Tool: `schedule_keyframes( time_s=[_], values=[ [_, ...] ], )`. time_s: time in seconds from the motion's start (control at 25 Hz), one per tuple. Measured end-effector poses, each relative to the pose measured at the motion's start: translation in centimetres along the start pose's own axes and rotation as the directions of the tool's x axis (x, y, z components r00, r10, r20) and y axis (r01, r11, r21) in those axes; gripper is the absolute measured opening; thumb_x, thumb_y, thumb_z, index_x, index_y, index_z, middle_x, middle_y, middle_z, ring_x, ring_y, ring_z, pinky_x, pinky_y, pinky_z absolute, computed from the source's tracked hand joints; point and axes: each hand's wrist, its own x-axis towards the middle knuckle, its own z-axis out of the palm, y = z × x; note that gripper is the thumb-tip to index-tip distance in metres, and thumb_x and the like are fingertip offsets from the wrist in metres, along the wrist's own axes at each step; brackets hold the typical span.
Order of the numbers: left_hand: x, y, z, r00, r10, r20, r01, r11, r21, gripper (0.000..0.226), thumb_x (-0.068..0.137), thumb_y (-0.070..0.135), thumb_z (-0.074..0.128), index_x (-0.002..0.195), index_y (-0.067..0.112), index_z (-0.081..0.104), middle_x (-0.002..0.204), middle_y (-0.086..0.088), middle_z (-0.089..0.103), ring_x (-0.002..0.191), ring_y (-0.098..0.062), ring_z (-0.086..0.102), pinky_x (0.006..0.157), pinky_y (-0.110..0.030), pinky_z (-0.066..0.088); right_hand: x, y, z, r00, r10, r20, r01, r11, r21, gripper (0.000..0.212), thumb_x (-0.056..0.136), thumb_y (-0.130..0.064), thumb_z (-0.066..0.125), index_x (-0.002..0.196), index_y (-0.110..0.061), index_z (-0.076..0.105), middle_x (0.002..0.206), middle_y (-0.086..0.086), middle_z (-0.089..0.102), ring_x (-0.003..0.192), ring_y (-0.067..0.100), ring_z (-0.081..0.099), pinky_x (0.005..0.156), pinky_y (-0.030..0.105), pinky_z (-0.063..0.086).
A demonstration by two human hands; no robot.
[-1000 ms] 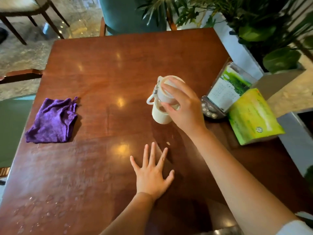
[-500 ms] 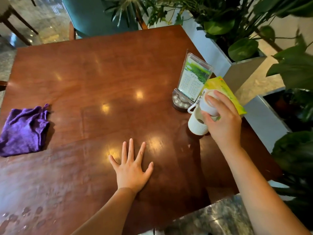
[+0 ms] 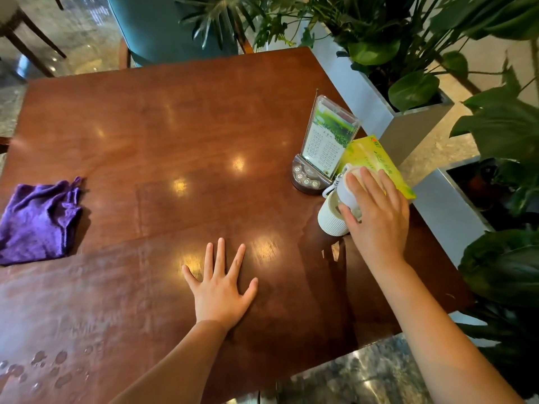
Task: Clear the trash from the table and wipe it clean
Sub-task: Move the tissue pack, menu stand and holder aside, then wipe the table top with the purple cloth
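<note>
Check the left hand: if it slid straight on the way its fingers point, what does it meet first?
The left hand lies flat, fingers aimed at the table's far edge. Only bare wood shows ahead; the purple cloth sits well left and the white cup well right. The way looks free.

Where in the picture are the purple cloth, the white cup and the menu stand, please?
purple cloth [image 3: 39,218], head view, middle of the crumpled fabric.
white cup [image 3: 331,220], head view, ribbed lower wall left of the fingers.
menu stand [image 3: 328,139], head view, printed card behind the clear panel.
</note>
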Motion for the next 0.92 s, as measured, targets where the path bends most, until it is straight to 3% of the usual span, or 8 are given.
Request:
schedule_keyframes(
  time_s=[0.24, 0.32, 0.44, 0.56, 0.68, 0.8, 0.92],
  values=[
    [0.0, 0.2, -0.7, 0.998, 0.0, 0.07, -0.001, 1.0, 0.013, 0.072, 0.079, 0.071, 0.01, 0.146, 0.045, 0.002, 0.159, 0.0, -0.004, 0.144, -0.02, -0.013, 0.105, -0.067, -0.004, -0.1, -0.4, -0.6, 0.991, -0.007, 0.13, 0.014, 0.999, -0.047, 0.057, 0.085, -0.031, 0.056, 0.137, -0.018, 0.037, 0.145, 0.008, 0.04, 0.137, 0.034, 0.028, 0.096, 0.057, 0.038],
    [0.0, 0.3, -1.0, 0.995, -0.001, 0.102, 0.001, 1.0, 0.008, 0.073, 0.077, 0.071, 0.004, 0.145, 0.046, -0.004, 0.158, 0.0, -0.008, 0.143, -0.02, -0.016, 0.105, -0.068, -0.004, -0.2, -0.6, -1.1, 0.985, 0.0, 0.171, 0.015, 0.996, -0.086, 0.06, 0.084, -0.032, 0.057, 0.138, -0.017, 0.034, 0.147, 0.011, 0.037, 0.137, 0.036, 0.026, 0.099, 0.063, 0.032],
    [0.2, 0.2, -1.9, 0.972, 0.005, 0.235, -0.015, 0.999, 0.039, 0.073, 0.074, 0.073, -0.005, 0.14, 0.046, -0.02, 0.156, 0.001, -0.022, 0.141, -0.021, -0.025, 0.104, -0.068, -0.006, 0.1, -1.6, -2.3, 0.993, 0.014, 0.115, 0.001, 0.992, -0.127, 0.05, 0.088, -0.034, 0.046, 0.136, -0.02, 0.039, 0.145, 0.016, 0.037, 0.137, 0.036, 0.027, 0.102, 0.068, 0.02],
    [0.7, 0.2, -3.7, 0.926, 0.002, 0.377, -0.024, 0.998, 0.053, 0.069, 0.088, 0.069, 0.014, 0.144, 0.043, -0.016, 0.155, 0.0, -0.024, 0.141, -0.022, -0.024, 0.106, -0.067, -0.001, -0.2, -4.2, -3.3, 0.993, -0.098, 0.072, 0.102, 0.993, -0.056, 0.047, 0.086, -0.031, 0.045, 0.131, -0.02, 0.046, 0.14, 0.016, 0.045, 0.135, 0.034, 0.032, 0.104, 0.065, 0.02],
    [1.1, 0.5, -6.4, 0.895, 0.012, 0.446, 0.006, 0.999, -0.037, 0.065, 0.093, 0.055, 0.035, 0.149, 0.031, 0.013, 0.159, -0.005, -0.002, 0.145, -0.024, -0.002, 0.11, -0.056, 0.016, -1.5, -7.8, -3.3, 0.972, -0.21, 0.108, 0.205, 0.977, 0.06, 0.045, 0.082, -0.03, 0.048, 0.126, -0.019, 0.052, 0.126, 0.011, 0.057, 0.125, 0.029, 0.046, 0.102, 0.059, 0.03],
    [0.6, -0.2, -9.6, 0.917, 0.032, 0.398, 0.026, 0.99, -0.14, 0.04, 0.094, 0.039, 0.043, 0.125, 0.015, 0.05, 0.135, -0.01, 0.047, 0.124, -0.027, 0.045, 0.095, -0.04, 0.042, -2.5, -11.2, -3.0, 0.916, -0.266, 0.3, 0.222, 0.96, 0.173, 0.035, 0.081, -0.024, 0.058, 0.115, -0.017, 0.06, 0.108, 0.008, 0.064, 0.108, 0.03, 0.056, 0.099, 0.054, 0.035],
    [-0.7, -2.9, -12.5, 0.95, -0.036, 0.311, 0.072, 0.992, -0.103, 0.033, 0.093, 0.033, 0.043, 0.115, 0.011, 0.056, 0.12, -0.008, 0.058, 0.11, -0.028, 0.056, 0.085, -0.037, 0.047, -2.3, -15.4, -2.8, 0.799, -0.365, 0.478, 0.299, 0.931, 0.211, 0.021, 0.088, -0.024, 0.049, 0.102, -0.017, 0.063, 0.101, 0.004, 0.064, 0.1, 0.027, 0.056, 0.099, 0.046, 0.031]
  ],
)
